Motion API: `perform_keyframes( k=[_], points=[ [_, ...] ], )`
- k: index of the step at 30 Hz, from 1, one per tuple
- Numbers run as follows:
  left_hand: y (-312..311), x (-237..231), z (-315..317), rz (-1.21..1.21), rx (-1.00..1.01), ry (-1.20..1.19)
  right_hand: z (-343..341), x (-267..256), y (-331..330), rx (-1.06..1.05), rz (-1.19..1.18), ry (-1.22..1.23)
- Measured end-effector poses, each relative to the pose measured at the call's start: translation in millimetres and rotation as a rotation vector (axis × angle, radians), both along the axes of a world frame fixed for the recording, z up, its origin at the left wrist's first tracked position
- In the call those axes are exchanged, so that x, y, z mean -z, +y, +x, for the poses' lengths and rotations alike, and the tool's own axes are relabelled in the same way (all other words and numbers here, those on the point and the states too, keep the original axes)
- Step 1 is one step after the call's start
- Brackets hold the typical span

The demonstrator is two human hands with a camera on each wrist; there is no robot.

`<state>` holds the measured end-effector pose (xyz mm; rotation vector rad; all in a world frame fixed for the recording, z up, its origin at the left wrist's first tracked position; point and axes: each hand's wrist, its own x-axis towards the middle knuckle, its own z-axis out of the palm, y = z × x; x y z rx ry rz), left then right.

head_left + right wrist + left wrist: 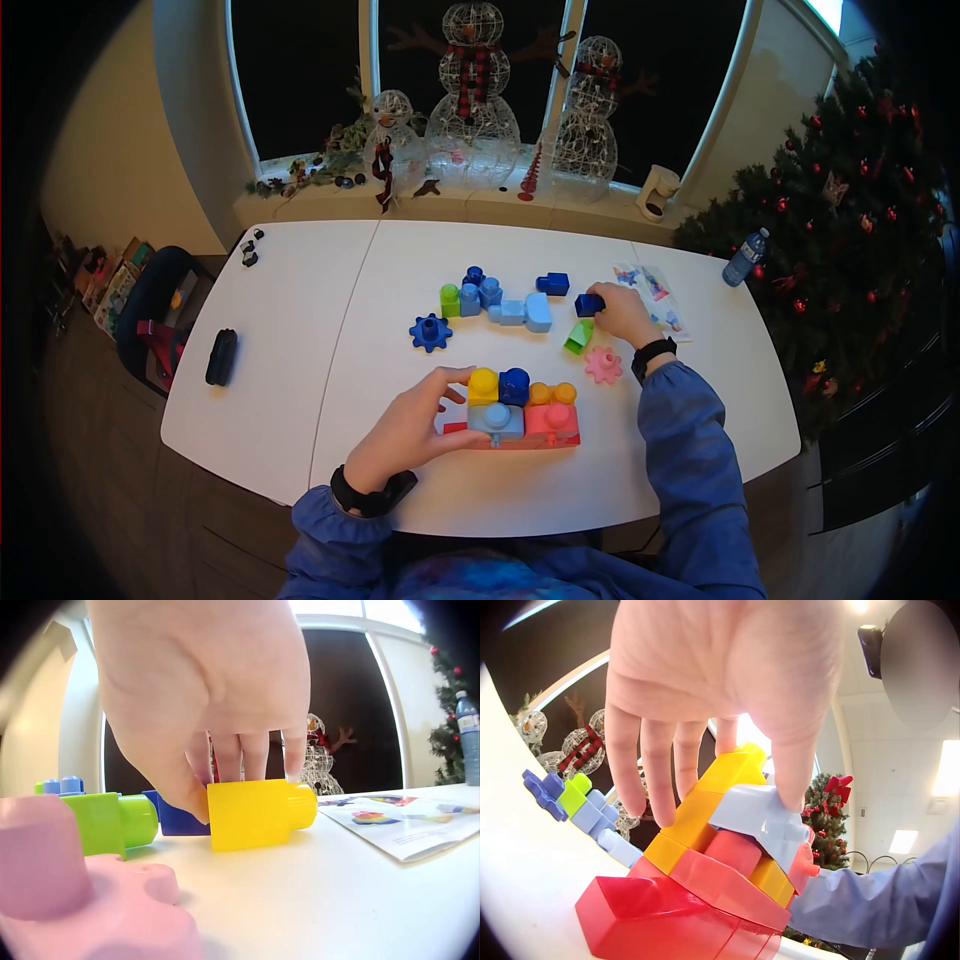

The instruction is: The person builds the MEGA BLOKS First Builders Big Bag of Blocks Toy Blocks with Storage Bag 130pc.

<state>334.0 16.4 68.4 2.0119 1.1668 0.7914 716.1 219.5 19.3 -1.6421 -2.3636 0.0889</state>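
My left hand (405, 425) grips the side of a stacked toy-block build, its thumb along the light blue block (757, 817) and fingers by the yellow block (731, 772). Orange, coral and dark blue blocks (514, 386) are also in the build, above a long red base (660, 922). Farther right, my right hand (625, 315) pinches a dark blue block (588, 305) with thumb and fingers close to the table. In the right wrist view, a yellow block (251, 816) lies under that hand, hidden in the head view. Beside it are a green block (578, 337) and a pink gear-shaped piece (603, 365).
Beyond the build sit light blue blocks (522, 312), a lime block (450, 300), a blue gear-shaped piece (430, 333) and another blue block (552, 284). A picture sheet (655, 290) and water bottle (745, 257) are at right; a black case (222, 357) is at left.
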Motion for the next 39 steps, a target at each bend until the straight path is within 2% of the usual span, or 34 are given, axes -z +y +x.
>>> perform_keyframes(
  k=[2,5,8,14,19,22,28,35,37,39],
  points=[
    [-0.2,1.0,-0.1,0.008,0.000,-0.005,0.6,-4.5,-6.1,-0.018,0.071,0.043],
    [0.0,2.0,0.3,0.022,0.000,-0.014,-6.3,-20.5,-18.0,-0.067,0.134,0.290],
    [0.5,5.7,0.0,0.028,-0.001,-0.030,-24.2,-53.5,-46.7,-0.114,0.070,0.452],
    [1.0,9.1,-0.1,0.029,-0.016,-0.039,-61.5,-115.8,-125.2,-0.335,-0.159,0.635],
    [0.2,7.7,-0.2,0.031,-0.015,-0.044,-75.9,-131.0,-151.5,-0.455,-0.182,0.462],
    [0.0,8.0,-0.2,0.034,-0.014,-0.062,-80.2,-118.2,-154.2,-0.522,-0.214,0.454],
    [0.1,8.2,0.3,0.037,-0.011,-0.073,-82.4,-100.8,-157.7,-0.519,-0.169,0.523],
    [0.2,7.7,0.0,0.028,-0.008,-0.052,-66.0,-100.1,-147.1,-0.596,-0.093,0.513],
    [-0.1,6.0,-0.4,0.034,0.004,-0.031,-56.3,-99.6,-137.1,-0.331,-0.145,0.533],
    [0.0,5.2,-0.1,0.026,0.005,-0.024,-37.3,-88.5,-118.5,-0.167,-0.102,0.480]
  ],
)
